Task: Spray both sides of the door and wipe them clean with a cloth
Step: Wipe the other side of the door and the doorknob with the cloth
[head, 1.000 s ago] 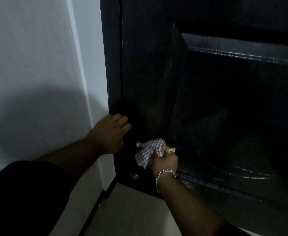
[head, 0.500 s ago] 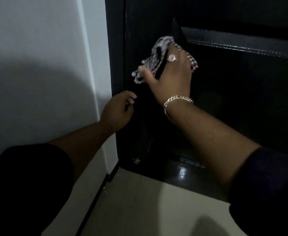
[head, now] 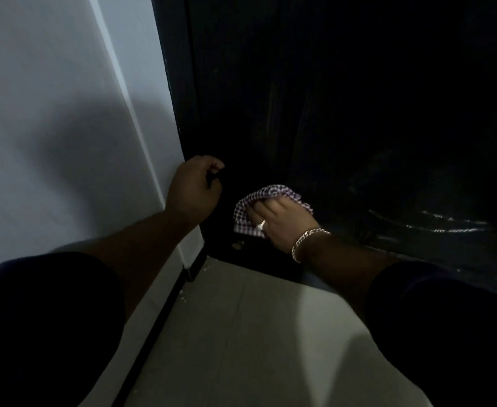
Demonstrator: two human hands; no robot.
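Down from the upper panel half a second ago, the right hand now presses a checked cloth against the black door near its bottom edge, fingers spread flat over the fabric. No writing is legible. Left hand, fingers curled and holding nothing, rests at the door's edge beside the white wall, above the pale tiled floor.
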